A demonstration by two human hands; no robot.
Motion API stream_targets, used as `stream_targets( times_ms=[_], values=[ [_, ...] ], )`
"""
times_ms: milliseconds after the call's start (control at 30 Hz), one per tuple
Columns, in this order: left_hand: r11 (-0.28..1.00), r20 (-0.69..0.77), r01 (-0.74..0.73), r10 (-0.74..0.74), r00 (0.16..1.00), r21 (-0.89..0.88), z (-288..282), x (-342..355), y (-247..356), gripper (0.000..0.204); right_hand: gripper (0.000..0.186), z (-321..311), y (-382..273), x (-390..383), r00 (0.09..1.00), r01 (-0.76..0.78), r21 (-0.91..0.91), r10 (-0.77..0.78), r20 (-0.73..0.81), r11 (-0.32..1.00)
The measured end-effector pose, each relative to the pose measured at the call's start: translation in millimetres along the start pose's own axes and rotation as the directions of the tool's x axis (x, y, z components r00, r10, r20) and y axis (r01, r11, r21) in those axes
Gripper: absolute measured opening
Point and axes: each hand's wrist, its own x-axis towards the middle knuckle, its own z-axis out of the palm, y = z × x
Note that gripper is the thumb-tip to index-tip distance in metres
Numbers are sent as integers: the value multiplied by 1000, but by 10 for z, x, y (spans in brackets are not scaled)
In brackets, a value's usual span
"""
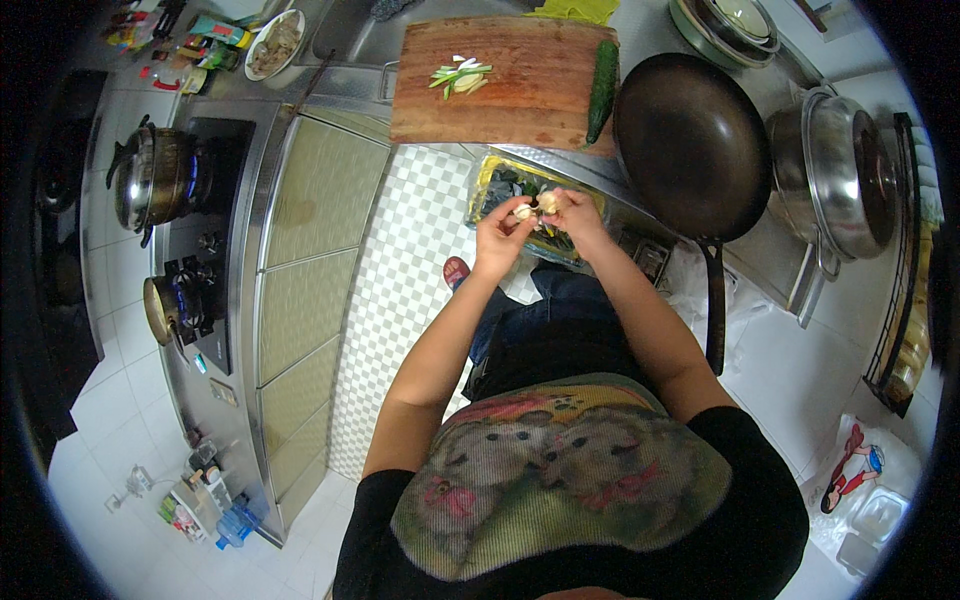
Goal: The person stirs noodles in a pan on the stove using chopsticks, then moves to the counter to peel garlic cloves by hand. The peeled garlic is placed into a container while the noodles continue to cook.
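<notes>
A printed apron front (pixel 560 470) fills the lower frame, with both forearms reaching up from it. The left hand (pixel 500 232) and right hand (pixel 572 215) meet over a bin (pixel 490 185) below the counter edge, fingers pinched narrow around pale garlic cloves (pixel 535 207) between them. Beyond lie a wooden chopping board (pixel 520 95) with sliced scallion (pixel 461 77), a cucumber (pixel 602 90), and a dark wok (pixel 690 145)

Both hands, left hand (pixel 502 232) and right hand (pixel 575 213), pinch garlic cloves (pixel 535 207) above a bin (pixel 485 190).
</notes>
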Motion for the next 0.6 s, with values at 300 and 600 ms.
stream_targets(
  times_ms=[300, 600],
  values=[
    [848, -35, 128, -169, 985, -514, -105, 38, 95, 30, 29, -147, -230, -41, 926, -338, 473, 198, 321, 813],
    [880, -135, 53, -132, 982, -471, -79, 54, 73, 33, 14, -40, -150, -134, 940, -305, 331, 225, 257, 893]
  ],
)
